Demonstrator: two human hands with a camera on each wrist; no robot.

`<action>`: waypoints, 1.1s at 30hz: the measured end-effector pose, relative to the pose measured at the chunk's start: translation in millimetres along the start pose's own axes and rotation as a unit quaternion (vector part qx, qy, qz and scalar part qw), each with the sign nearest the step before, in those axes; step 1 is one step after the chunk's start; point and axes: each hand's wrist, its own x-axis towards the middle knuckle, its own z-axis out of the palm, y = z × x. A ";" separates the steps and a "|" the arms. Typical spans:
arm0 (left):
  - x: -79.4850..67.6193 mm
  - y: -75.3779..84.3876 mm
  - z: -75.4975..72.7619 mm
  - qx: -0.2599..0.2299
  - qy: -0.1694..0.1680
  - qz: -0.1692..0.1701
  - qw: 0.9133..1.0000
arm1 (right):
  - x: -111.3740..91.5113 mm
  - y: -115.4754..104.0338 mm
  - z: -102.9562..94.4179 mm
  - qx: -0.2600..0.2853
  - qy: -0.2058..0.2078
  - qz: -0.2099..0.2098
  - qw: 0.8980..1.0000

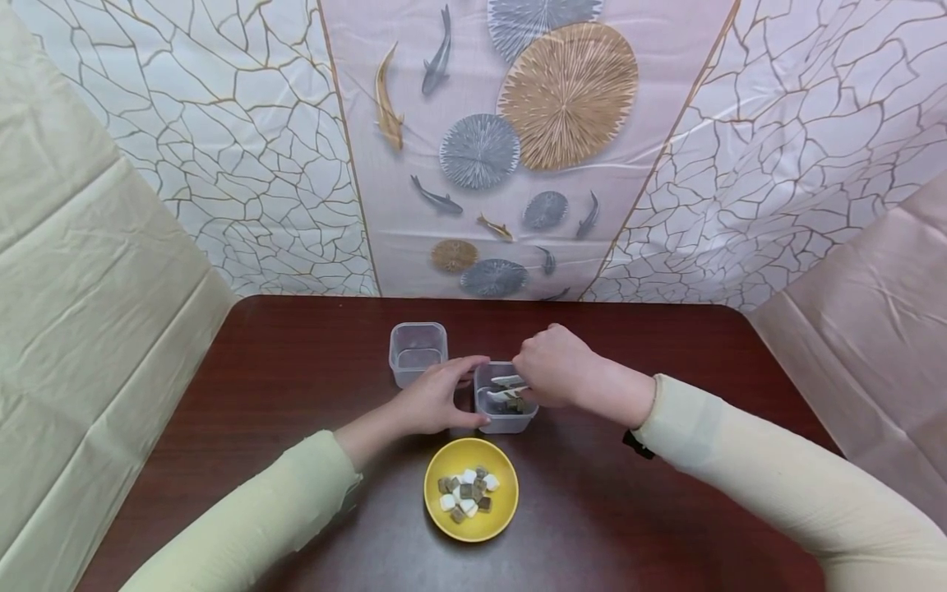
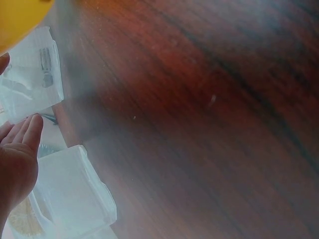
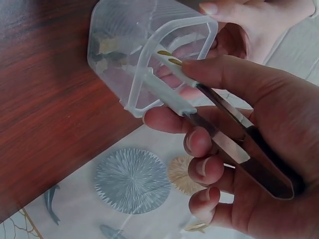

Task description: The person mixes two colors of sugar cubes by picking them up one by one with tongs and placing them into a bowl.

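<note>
My right hand (image 1: 558, 366) holds metal tweezers (image 3: 214, 134) with white-sleeved arms, thumb on one arm and fingers along the other. Their tips reach down into a see-through plastic container (image 1: 506, 424), where a few small brownish cubes (image 3: 107, 46) lie at the bottom. Around the left side of this container curves my left hand (image 1: 436, 399), thumb at the near corner and fingers against the far side. A yellow bowl (image 1: 481, 452) closer to me carries several white and brown cubes (image 1: 466, 492).
A second see-through container (image 1: 408, 378) stands behind my left hand, with its side also showing in the left wrist view. The dark reddish wooden table (image 1: 296, 362) ends at a patterned cloth backdrop (image 1: 481, 238), and cloth panels rise on both sides.
</note>
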 end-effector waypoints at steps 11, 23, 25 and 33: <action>0.8 1.9 -0.1 0.014 -0.001 0.000 1.000 | -5.8 -3.1 -4.8 0.032 -0.007 -0.018 0.999; 1.9 4.3 -2.6 0.008 -0.005 -0.003 1.000 | -11.4 14.4 -6.9 0.021 0.010 0.015 1.000; 1.3 4.7 -2.7 0.006 -0.006 -0.006 1.000 | -7.2 15.1 -5.2 0.022 0.002 0.014 1.000; -0.1 4.0 -0.6 0.006 0.000 0.008 1.000 | 13.2 10.0 -2.0 0.046 -0.089 0.018 0.995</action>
